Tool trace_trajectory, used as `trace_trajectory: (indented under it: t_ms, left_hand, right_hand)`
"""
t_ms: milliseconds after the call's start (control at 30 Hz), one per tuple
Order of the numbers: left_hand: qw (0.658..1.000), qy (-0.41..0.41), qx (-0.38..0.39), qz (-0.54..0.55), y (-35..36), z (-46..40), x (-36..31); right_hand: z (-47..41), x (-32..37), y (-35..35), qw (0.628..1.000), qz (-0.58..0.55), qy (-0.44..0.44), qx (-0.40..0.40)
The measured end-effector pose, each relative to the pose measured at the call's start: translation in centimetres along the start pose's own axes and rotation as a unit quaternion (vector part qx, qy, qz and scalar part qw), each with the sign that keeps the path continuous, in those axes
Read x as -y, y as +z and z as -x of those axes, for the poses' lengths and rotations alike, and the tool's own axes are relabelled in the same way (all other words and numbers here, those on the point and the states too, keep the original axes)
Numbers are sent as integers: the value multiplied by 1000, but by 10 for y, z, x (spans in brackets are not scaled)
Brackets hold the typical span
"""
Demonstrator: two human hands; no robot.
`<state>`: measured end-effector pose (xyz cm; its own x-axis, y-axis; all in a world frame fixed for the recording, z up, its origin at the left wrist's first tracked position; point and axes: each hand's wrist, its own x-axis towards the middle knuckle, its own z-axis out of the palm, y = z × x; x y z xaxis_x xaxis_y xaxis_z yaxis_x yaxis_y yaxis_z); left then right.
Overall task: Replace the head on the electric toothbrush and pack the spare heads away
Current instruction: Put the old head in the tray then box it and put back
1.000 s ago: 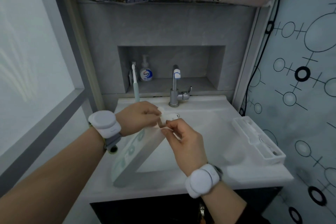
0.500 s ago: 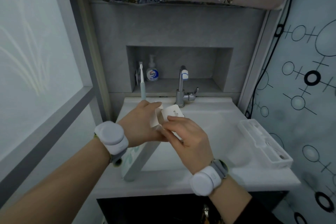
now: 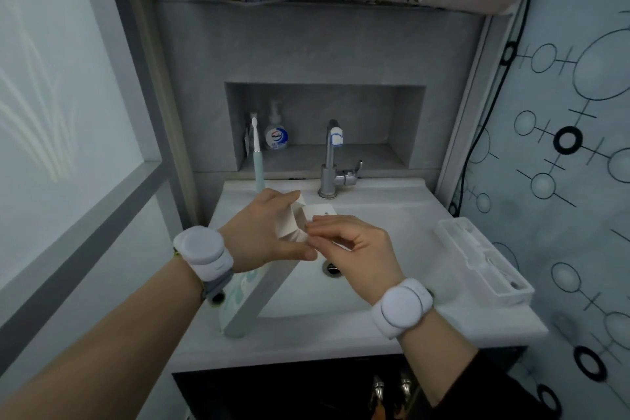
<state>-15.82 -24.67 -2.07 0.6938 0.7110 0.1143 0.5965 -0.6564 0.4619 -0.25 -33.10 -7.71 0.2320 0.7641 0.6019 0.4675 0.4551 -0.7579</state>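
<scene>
1. Both forearms reached in from the near edge over the basin, each w/ a white round wrist device; left one had a grey strap
2. Long box (image 3: 254, 297) w/ teal print lay on the left side of the counter (image 3: 341, 337), near end at the front-left corner, far end hidden under the left hand
3. Right hand (image 3: 354, 245) sat above the basin just in front of the drain (image 3: 331, 269); thumb & forefinger pinched narrow on the flap (image 3: 318, 210) of a small white carton (image 3: 293, 222), other fingers curled loose
4. Left hand (image 3: 262, 232) held the same carton from the left, fingers wrapped round its body, thumb along the near side; the two hands touched at the thumbs
5. Carton was held up off the counter, over the back-left part of the basin; flap stood open toward the tap. Contents not visible, so can't tell if spare heads were inside
6. Open white travel case (image 3: 484, 259) lay along the right edge of the counter, well apart from the hands; something pale lay inside, too blurry to tell what
7. Electric toothbrush (image 3: 258, 160) stood upright at the back-left corner of the counter, mint handle, white head on top, just behind the left hand
8. Chrome tap (image 3: 332, 164) stood at the back edge, middle, lever to the right
9. In the wall niche (image 3: 405, 126) behind: pump bottle (image 3: 276, 133) w/ blue label at the left end, near the brush head
</scene>
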Motion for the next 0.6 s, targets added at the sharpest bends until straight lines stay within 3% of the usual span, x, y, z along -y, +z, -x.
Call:
trace_trajectory:
  t_ms: [100,167,233,300,367,433,500,600]
  left_hand:
    - [1000,4,-15,-24,2,-2,-1]
    - [999,2,-18,-46,2,-3,-3]
    - [997,10,-16,-72,3,-5,-8]
    - [994,23,-11,-103,5,-9,-15]
    - [989,33,2,-143,5,-11,-18]
    - [981,44,27,-187,9,-16,-20]
    - [975,45,52,-212,16,-20,-19]
    - [971,35,89,-219,32,-23,-12]
  right_hand:
    - [-10,0,-30,997,-9,76,-7]
    - [-20,-17,-68,984,84,151,-49]
    - [-28,-48,-115,946,200,250,-55]
    - [-28,-82,-160,865,354,354,6]
    - [-20,-106,-185,757,489,423,89]
    - [-7,-124,-200,697,534,464,118]
    - [5,-138,-206,678,541,482,124]
    - [13,-144,-206,685,529,487,118]
